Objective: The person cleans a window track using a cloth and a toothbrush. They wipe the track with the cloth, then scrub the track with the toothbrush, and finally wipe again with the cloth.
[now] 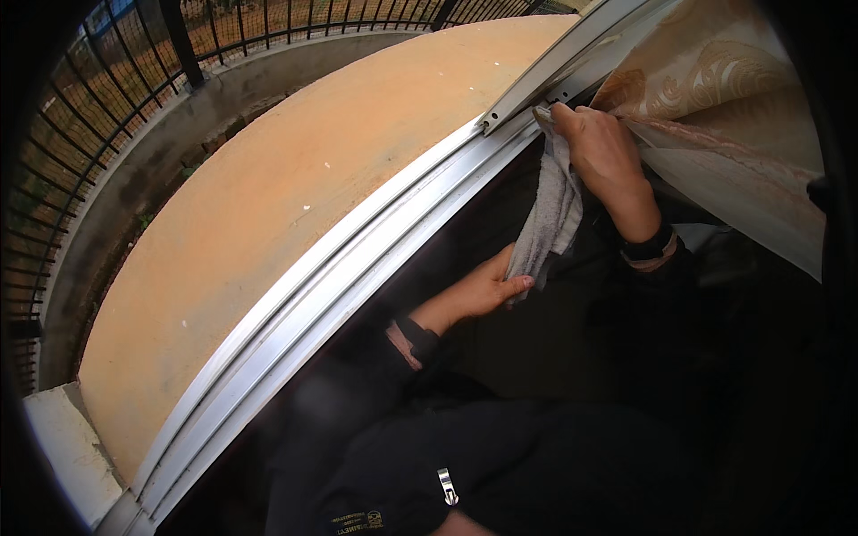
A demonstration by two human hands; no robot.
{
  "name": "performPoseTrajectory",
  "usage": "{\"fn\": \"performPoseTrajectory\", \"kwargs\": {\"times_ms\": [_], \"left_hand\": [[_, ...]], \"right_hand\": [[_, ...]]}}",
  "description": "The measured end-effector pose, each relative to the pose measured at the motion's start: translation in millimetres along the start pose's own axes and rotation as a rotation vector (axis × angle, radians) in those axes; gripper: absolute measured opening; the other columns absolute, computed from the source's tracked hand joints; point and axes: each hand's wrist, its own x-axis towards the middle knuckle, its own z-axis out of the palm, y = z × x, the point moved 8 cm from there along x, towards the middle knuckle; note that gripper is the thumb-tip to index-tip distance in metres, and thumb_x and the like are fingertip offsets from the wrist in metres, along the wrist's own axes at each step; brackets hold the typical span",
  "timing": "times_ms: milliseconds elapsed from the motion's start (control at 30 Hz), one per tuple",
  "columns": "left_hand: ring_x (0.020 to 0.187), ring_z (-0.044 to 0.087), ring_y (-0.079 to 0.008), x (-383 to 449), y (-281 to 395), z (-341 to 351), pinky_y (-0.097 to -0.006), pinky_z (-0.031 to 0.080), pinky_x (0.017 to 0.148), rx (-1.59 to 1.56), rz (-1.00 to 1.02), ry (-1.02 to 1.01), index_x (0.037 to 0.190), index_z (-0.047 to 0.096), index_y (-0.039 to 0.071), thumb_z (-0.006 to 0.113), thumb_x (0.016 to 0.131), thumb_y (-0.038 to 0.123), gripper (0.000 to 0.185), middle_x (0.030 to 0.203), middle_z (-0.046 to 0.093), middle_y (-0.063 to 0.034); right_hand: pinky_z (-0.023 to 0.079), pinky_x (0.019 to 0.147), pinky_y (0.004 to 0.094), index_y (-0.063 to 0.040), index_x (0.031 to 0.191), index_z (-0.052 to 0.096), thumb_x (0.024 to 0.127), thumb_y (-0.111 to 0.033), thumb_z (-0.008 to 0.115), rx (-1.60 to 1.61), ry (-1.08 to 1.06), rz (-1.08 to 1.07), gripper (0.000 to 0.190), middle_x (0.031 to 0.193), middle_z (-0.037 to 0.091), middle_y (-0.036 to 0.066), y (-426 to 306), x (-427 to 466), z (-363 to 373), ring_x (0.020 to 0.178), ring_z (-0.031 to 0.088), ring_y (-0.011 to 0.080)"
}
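A grey cloth (pixel 543 214) hangs stretched between my two hands, in front of my body. My right hand (pixel 600 144) grips its upper end, close to the inner edge of the aluminium window track (pixel 295 295) and the foot of the sliding sash frame (pixel 536 70). Lower down, my left hand (pixel 486 285) holds the cloth's other end, the thumb lying over it. The track runs diagonally from lower left to upper right, with long parallel grooves that hold some dirt specks.
Outside the track lies an orange-painted ledge (pixel 268 174), with a low concrete wall (pixel 87 241) and a black metal fence (pixel 181 47) beyond. A patterned curtain (pixel 724 87) hangs at the right, near my right hand. A pale masonry block (pixel 74 449) adjoins the track's lower end.
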Motion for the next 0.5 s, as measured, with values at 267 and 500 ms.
{"fn": "performPoseTrajectory", "kwargs": {"times_ms": [267,500], "left_hand": [[0.123,0.058,-0.0284,38,31,4,-0.0357,0.043,0.107,0.181,0.353,0.233,0.147,0.042,0.000,0.065,0.100,0.018,0.056,0.132,0.061,-0.0209],[0.113,0.063,-0.0322,24,29,-10,-0.0390,0.048,0.098,0.184,0.360,0.299,0.135,0.049,-0.002,0.064,0.100,0.023,0.045,0.120,0.064,-0.0240]], "right_hand": [[0.053,0.074,0.0440,-0.004,0.084,0.066,0.080,-0.005,0.060,-0.303,-0.091,-0.300,0.007,0.082,0.066,0.013,18,41,45,0.085,0.067,0.0343],[0.051,0.073,0.0446,-0.006,0.070,0.063,0.081,-0.009,0.058,-0.187,-0.098,-0.565,0.012,0.079,0.063,0.013,8,41,35,0.082,0.065,0.0354]]}}
